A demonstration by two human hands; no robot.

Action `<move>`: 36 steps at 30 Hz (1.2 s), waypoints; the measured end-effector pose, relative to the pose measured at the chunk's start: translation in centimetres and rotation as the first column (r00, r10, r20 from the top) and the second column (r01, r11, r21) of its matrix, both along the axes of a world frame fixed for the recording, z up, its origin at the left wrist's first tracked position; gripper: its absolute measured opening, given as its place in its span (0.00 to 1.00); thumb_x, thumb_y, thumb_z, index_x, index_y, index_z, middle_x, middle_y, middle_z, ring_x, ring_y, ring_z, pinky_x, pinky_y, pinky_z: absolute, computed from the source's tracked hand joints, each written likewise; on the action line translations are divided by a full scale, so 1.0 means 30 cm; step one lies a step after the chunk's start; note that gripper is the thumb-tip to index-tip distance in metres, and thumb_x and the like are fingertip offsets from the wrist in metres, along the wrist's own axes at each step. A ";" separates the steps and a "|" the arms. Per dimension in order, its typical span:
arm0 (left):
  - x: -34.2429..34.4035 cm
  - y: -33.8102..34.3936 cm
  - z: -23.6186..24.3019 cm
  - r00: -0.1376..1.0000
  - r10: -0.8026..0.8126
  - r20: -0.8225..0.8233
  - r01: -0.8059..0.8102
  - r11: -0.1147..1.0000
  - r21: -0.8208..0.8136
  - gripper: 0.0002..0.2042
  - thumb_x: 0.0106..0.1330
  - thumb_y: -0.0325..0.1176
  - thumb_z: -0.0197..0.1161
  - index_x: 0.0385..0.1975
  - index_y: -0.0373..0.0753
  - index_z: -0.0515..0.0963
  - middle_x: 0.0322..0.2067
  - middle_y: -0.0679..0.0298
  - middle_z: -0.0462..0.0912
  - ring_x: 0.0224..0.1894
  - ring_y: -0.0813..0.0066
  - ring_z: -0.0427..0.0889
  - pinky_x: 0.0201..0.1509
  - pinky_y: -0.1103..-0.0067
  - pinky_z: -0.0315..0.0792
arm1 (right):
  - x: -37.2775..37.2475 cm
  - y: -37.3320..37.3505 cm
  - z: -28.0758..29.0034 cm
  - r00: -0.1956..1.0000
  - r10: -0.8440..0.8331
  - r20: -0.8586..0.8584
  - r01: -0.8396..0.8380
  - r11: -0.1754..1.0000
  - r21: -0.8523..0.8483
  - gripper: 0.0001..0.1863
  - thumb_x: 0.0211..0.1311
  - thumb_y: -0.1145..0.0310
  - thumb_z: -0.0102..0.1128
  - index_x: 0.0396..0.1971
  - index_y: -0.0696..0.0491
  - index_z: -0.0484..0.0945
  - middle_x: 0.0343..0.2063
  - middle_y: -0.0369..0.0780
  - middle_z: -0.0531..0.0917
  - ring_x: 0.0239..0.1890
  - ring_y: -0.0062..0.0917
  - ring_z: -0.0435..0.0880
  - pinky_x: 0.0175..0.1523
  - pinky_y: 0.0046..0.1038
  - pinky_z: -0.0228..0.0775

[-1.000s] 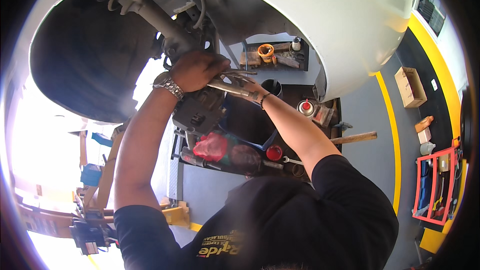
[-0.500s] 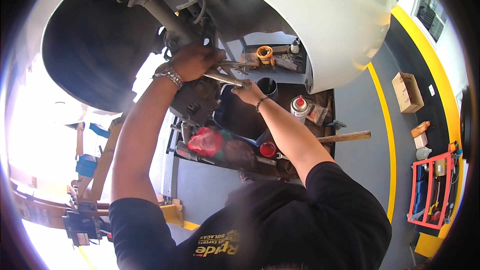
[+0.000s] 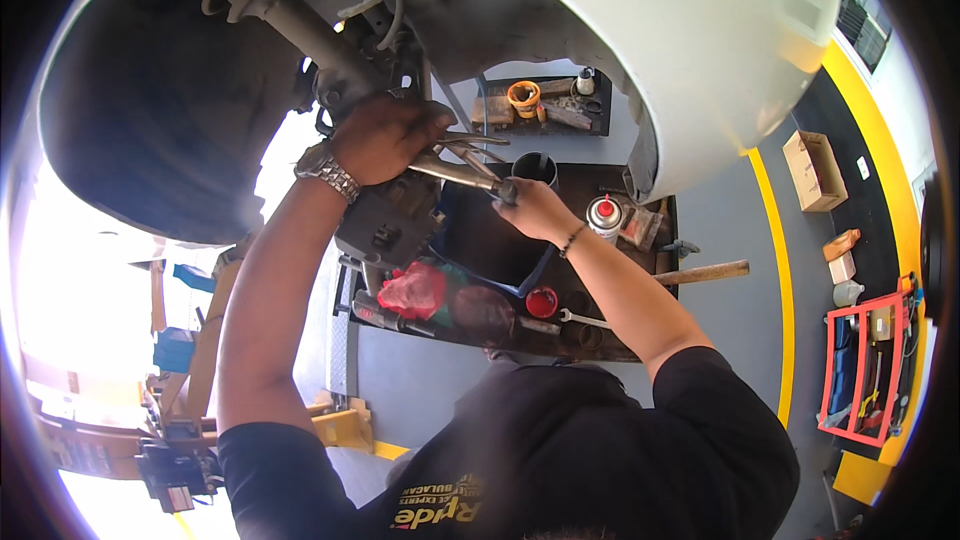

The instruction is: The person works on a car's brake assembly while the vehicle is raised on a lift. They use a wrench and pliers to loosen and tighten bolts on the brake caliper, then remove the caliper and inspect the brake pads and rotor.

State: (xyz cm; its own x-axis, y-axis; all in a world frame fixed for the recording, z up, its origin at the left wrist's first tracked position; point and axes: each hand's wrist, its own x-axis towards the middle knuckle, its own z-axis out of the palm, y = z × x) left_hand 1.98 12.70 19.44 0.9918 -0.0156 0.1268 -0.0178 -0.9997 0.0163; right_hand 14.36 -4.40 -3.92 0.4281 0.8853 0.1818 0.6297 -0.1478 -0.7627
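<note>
My left hand (image 3: 385, 140) is closed around the head end of metal locking pliers (image 3: 452, 172), beside the dark brake and hub parts under the strut (image 3: 310, 35). The pliers' handles spread to the right from under that hand, and their jaws are hidden. At the far end of the thick handle, the fingers of my right hand (image 3: 537, 211) are closed on its dark tip. Just below my left hand is a dark, blocky brake caliper (image 3: 385, 225). A blue-rimmed dark tray (image 3: 522, 287) lies beneath the pliers.
The white fender (image 3: 690, 50) arches over the work. On the bench below are a red-capped spray can (image 3: 604, 217), a red lid (image 3: 542, 302), a wrench (image 3: 583, 318), a red cloth (image 3: 412, 290) and a wooden handle (image 3: 705, 272). An orange tub (image 3: 523, 97) sits farther back.
My right hand has shifted slightly right and down, its fingers now around the tip of the pliers' handle. My left hand keeps its hold. The whole view has shifted a little.
</note>
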 end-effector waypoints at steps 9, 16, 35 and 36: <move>0.017 -0.007 -0.008 0.993 -0.096 0.066 0.093 0.995 0.042 0.18 0.75 0.48 0.50 0.41 0.42 0.82 0.30 0.55 0.85 0.38 0.51 0.84 0.47 0.62 0.75 | 0.098 0.405 -0.196 0.980 0.115 -0.161 -0.055 0.940 0.337 0.17 0.58 0.62 0.69 0.42 0.58 0.82 0.35 0.44 0.87 0.37 0.29 0.85 0.45 0.32 0.75; -0.012 -0.040 0.001 0.996 -0.037 0.082 0.029 0.995 0.097 0.19 0.75 0.50 0.50 0.44 0.42 0.83 0.31 0.54 0.85 0.39 0.52 0.84 0.48 0.63 0.75 | 0.070 0.283 -0.244 0.909 0.168 -0.381 -0.062 0.959 0.276 0.21 0.57 0.57 0.74 0.42 0.56 0.82 0.35 0.39 0.86 0.40 0.27 0.84 0.49 0.29 0.74; -0.032 -0.065 -0.001 0.989 0.143 -0.035 -0.139 0.986 0.095 0.20 0.77 0.52 0.45 0.53 0.51 0.81 0.41 0.56 0.84 0.45 0.56 0.81 0.53 0.63 0.74 | 0.030 0.324 -0.204 0.994 -0.059 -0.090 0.075 0.981 0.179 0.15 0.56 0.59 0.69 0.31 0.57 0.84 0.30 0.49 0.86 0.38 0.46 0.86 0.42 0.39 0.78; -0.030 -0.068 -0.006 0.985 0.167 -0.045 -0.162 0.982 0.096 0.20 0.78 0.51 0.45 0.53 0.51 0.81 0.41 0.57 0.84 0.45 0.57 0.81 0.53 0.63 0.74 | 0.033 0.326 -0.211 0.994 -0.077 -0.075 0.088 0.981 0.171 0.14 0.56 0.59 0.69 0.31 0.57 0.84 0.29 0.49 0.86 0.37 0.46 0.86 0.42 0.39 0.78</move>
